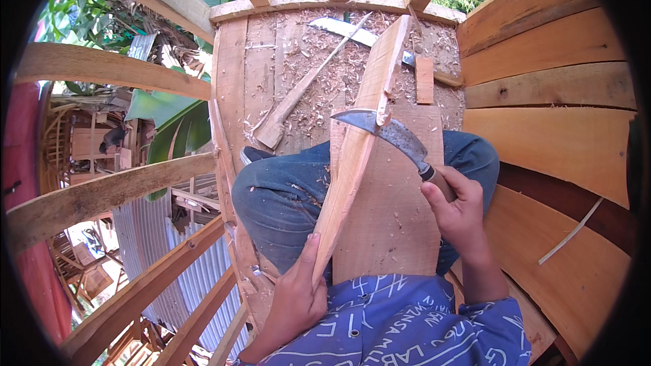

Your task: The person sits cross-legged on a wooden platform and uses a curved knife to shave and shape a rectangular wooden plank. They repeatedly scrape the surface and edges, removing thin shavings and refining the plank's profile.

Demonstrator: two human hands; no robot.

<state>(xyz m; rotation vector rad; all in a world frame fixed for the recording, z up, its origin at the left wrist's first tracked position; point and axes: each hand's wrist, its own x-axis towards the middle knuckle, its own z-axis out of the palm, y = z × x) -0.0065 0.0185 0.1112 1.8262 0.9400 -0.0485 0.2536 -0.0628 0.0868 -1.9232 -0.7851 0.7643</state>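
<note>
My left hand grips the near end of a long wooden plank, which slants up and away from me, its edge rough from cutting. In my right hand is the handle of a curved knife with a dark, worn blade. That blade lies across the plank's edge around its middle, touching the wood, with its tip past the left side. Beneath the plank, a wide flat board rests between my bent legs.
Shavings cover the plank floor. A machete lies at the far side, partly behind the plank, near a small wood block. A tapered stick lies left. Wooden rails border the left; a board wall stands right.
</note>
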